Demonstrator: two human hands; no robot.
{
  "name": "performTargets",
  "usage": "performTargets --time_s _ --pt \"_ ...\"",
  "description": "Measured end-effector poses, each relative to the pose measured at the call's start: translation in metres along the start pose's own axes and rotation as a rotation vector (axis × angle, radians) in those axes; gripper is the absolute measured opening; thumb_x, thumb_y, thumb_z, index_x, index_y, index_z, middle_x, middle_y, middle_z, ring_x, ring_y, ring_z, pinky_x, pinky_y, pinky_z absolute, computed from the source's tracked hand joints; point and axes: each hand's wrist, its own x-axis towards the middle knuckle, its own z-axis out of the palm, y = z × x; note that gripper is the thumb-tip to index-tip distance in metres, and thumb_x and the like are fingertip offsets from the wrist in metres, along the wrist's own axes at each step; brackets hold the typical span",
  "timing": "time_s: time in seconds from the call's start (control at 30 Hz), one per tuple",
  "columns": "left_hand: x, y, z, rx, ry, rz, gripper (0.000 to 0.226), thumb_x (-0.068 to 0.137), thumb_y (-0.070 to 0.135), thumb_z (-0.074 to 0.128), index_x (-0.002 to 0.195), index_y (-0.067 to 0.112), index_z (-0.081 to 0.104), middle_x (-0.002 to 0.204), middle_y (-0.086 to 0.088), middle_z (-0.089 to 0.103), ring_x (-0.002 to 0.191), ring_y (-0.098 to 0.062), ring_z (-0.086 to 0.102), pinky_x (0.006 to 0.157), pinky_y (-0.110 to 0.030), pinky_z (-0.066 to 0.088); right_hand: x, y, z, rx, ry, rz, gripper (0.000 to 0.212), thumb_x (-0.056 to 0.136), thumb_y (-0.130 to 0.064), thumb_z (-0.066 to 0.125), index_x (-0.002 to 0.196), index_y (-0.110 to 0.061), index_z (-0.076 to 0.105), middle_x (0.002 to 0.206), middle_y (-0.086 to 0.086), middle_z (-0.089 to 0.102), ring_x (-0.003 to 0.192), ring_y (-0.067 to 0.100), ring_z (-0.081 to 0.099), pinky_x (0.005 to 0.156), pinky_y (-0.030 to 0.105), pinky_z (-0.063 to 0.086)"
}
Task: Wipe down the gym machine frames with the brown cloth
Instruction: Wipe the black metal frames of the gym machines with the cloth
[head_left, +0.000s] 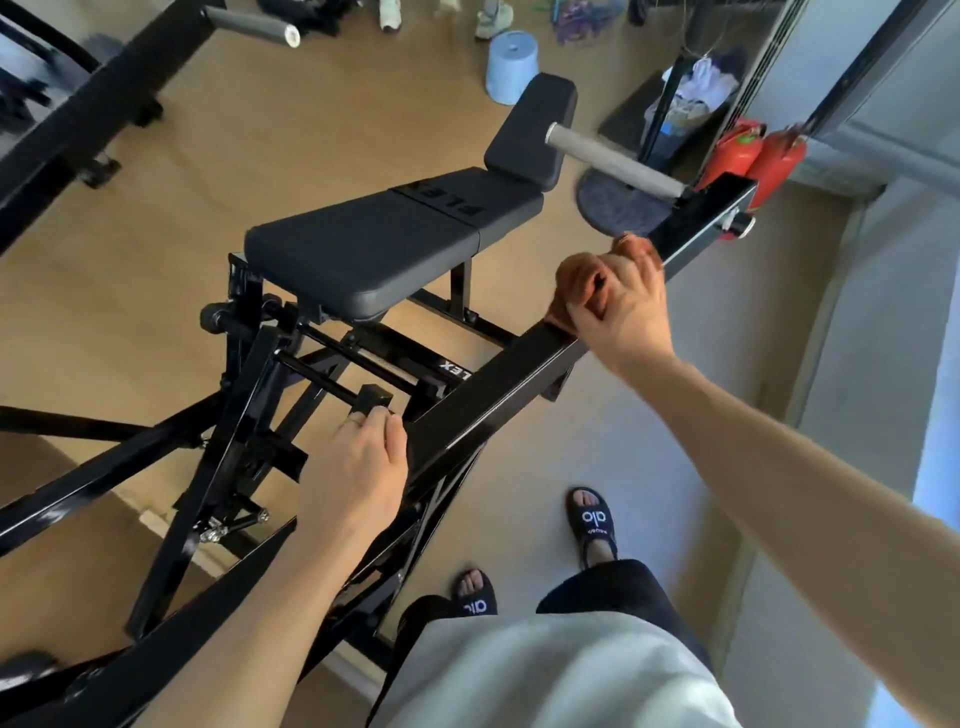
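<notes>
The right hand (618, 306) is clenched around the brown cloth (576, 280), pressing it onto the top face of the long black frame arm (488, 395) of the gym machine. The cloth sits bunched under the fingers, partway along the arm, between the grey foam handle (613, 158) at the far end and the machine's central pivot. Only a small part of the cloth shows beside the knuckles.

The left hand (358, 467) rests nearer on the same arm, its grip curled over the arm's inner edge, next to a short square black post (375, 401).

The padded black seat (384, 244) lies beyond the hands. The person's feet in black sandals (595, 519) stand on the tan floor (311, 130), to the right of the frame.
</notes>
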Motion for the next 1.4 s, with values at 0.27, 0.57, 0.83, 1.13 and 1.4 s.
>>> performTargets --time_s 0.27,0.57,0.83,1.13,1.4 --pt "0.056 0.105 -0.002 -0.321 -0.019 -0.131 0.039 0.110 0.036 0.024 0.111 0.012 0.055 0.092 0.001 0.055 0.085 -0.015 0.053 0.075 -0.032 0.042 -0.035 -0.031 0.011 -0.045 -0.174 -0.358 0.052 0.096 -0.059 0.039 0.138 -0.033 0.057 0.141 -0.005 0.059 0.148 0.030 0.036 0.126 0.056 0.014" --pt "0.119 0.209 0.039 -0.246 0.076 -0.094 0.048 0.109 0.039 0.021 0.102 0.013 0.060 0.093 -0.006 0.065 0.079 -0.017 0.062 0.063 -0.029 0.053 0.100 0.098 -0.041 -0.112 -0.110 -0.216 0.050 0.094 -0.057 0.052 0.125 -0.021 0.067 0.132 0.004 0.066 0.141 0.032 0.043 0.123 0.052 0.023" --pt "0.125 0.225 0.039 -0.224 0.032 -0.060 0.028 0.103 0.037 0.046 0.108 0.014 0.061 0.098 -0.006 0.067 0.084 -0.027 0.067 0.073 -0.041 0.058 0.032 0.049 -0.017 0.142 -0.010 -0.316 0.041 0.094 -0.043 0.049 0.128 -0.029 0.067 0.130 -0.005 0.065 0.141 0.029 0.042 0.123 0.056 0.018" --pt "0.127 0.231 0.044 -0.189 0.093 -0.178 0.054 0.110 0.039 0.021 0.098 0.013 0.066 0.080 0.001 0.063 0.068 -0.013 0.062 0.059 -0.028 0.057 0.115 0.119 -0.040 -0.014 0.066 -0.160 0.047 0.093 -0.049 0.049 0.127 -0.021 0.066 0.133 0.003 0.065 0.143 0.035 0.040 0.121 0.060 0.021" --pt "0.130 0.224 0.049 -0.181 0.014 -0.136 0.025 0.105 0.045 0.036 0.089 0.031 0.050 0.088 0.000 0.064 0.075 -0.025 0.066 0.074 -0.043 0.057 0.007 0.028 0.012 0.431 0.154 -0.037 0.053 0.085 -0.026 0.050 0.136 -0.018 0.063 0.150 0.006 0.048 0.158 0.030 0.009 0.126 0.061 0.001"
